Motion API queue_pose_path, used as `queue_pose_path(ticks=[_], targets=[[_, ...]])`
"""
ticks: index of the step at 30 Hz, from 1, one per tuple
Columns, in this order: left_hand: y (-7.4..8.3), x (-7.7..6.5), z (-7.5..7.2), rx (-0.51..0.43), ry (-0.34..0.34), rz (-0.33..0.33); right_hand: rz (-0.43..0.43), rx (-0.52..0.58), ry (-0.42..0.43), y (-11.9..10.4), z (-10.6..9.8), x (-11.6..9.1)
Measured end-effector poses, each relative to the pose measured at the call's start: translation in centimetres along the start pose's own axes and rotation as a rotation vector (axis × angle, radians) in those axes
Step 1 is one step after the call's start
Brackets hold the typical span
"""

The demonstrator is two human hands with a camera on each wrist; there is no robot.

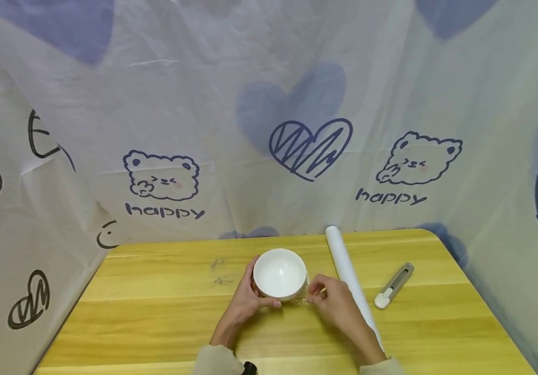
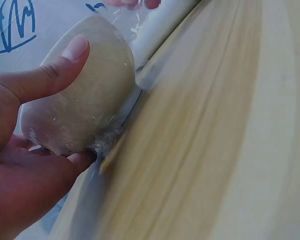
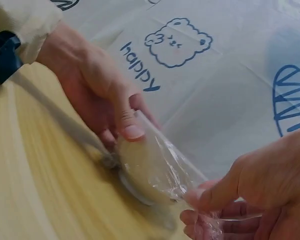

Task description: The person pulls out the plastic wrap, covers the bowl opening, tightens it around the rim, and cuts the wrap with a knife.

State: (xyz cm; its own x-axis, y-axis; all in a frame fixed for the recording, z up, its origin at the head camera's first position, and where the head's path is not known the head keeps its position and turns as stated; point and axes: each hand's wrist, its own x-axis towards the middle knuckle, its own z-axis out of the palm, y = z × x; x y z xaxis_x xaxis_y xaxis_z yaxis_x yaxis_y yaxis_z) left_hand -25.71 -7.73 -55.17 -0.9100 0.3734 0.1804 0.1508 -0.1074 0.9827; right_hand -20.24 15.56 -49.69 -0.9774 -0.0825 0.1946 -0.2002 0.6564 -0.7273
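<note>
A white bowl is at the middle of the wooden table, with clear plastic film around its outside. My left hand grips the bowl from its left side, the thumb lying along the outer wall and fingers beneath. In the left wrist view the film is bunched near the bowl's base. My right hand pinches a loose end of the clear plastic film at the bowl's right side. That film stretches from the bowl to the pinching fingers in the right wrist view.
A long white roll lies just beyond my right hand, running from the table's back edge toward the front. Farther right rests a grey and white utility knife. A printed cloth hangs behind the wooden table.
</note>
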Motion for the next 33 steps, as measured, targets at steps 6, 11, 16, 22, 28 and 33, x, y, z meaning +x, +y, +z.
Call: queue_pose_path(ticks=[6, 11, 16, 22, 28, 33], targets=[[0.3, 0.0, 0.3, -0.051, 0.023, -0.002, -0.024, -0.044, -0.019, -0.1, -0.7, -0.1], [0.4, 0.0, 0.4, -0.078, 0.024, -0.013, -0.026, -0.124, 0.031, 0.5, 0.8, 0.1], [0.4, -0.2, 0.4, -0.086, 0.01, -0.033, 0.002, -0.105, 0.129, 1.0, 2.7, 0.2], [0.4, -0.2, 0.6, -0.078, -0.005, -0.047, 0.018, -0.143, 0.186, 1.1, 3.8, 0.1], [0.4, -0.2, 0.6, -0.074, -0.004, -0.033, 0.048, -0.117, 0.187, 1.3, 4.3, 0.1], [0.2, -0.1, 0.4, -0.03, -0.019, -0.002, 0.15, 0.189, 0.083, 1.6, 4.7, 0.1]])
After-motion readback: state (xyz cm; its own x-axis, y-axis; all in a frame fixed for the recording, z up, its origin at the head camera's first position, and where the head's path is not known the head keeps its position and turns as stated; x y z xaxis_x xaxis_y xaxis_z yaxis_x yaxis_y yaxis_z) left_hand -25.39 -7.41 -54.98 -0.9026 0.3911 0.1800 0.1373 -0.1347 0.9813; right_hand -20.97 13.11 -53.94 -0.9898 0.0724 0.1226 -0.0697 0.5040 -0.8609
